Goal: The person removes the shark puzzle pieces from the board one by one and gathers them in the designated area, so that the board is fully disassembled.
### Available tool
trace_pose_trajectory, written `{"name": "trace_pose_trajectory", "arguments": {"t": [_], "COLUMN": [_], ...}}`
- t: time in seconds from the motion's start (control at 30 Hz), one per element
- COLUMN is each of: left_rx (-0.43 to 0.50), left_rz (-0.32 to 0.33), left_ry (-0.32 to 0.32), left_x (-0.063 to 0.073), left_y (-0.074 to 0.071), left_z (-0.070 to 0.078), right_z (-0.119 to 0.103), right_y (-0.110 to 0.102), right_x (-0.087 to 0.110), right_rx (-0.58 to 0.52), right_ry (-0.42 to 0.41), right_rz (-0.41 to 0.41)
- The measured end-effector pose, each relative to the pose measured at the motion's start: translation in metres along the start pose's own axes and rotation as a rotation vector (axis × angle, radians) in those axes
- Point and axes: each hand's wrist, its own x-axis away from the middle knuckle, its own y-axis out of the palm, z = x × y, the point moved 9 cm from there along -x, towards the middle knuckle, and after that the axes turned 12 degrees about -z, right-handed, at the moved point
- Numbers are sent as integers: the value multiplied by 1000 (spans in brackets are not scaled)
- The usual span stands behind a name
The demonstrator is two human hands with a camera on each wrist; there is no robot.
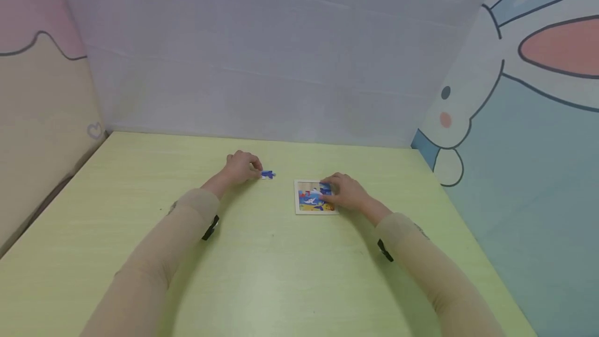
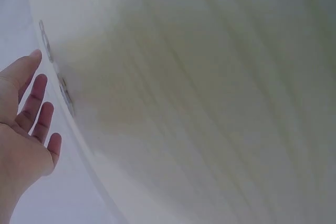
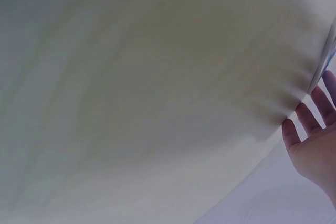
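A small square jigsaw board (image 1: 316, 212) with a white frame lies on the table, its picture in blue, yellow and white. My right hand (image 1: 348, 192) rests over its right side, thumb on the picture and forefinger at the far rim, hiding that corner. To the left of the board my left hand (image 1: 242, 167) pinches the left end of a blue and white puzzle piece (image 1: 268, 175) low over the table. In the left wrist view the other fingers of the left hand (image 2: 26, 124) spread loosely. The right hand's fingertips (image 3: 290, 125) touch down beside the board in the right wrist view.
The pale wooden table (image 1: 262, 274) spreads out around the hands. A white sheet (image 1: 262, 66) stands along its far edge. Cartoon-printed panels rise at the left (image 1: 42, 118) and right (image 1: 529, 181). Both forearms reach in from the near edge.
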Motion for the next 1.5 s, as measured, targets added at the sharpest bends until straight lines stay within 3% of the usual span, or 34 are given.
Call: {"name": "trace_pose_trajectory", "arguments": {"t": [0.27,0.53,0.7,1.03,1.27,1.5], "left_rx": [-24,-30,-54,-51,-108,-171], "left_rz": [9,8,0,-32,-87,-142], "left_ry": [112,198,206,210,196,172], "left_x": [-4,-7,-11,-22,-35,-39], "left_y": [-1,11,23,50,73,86], "left_z": [24,63,86,118,127,132], "right_z": [3,7,12,11,14,14], "right_y": [-2,-3,-2,-1,-3,-3], "right_x": [-3,-4,-4,-2,4,10], "right_rx": [38,26,9,34,104,82], "right_ry": [-12,-46,-63,-133,-110,-96], "right_rz": [-113,-166,-180,-132,-52,-22]}}
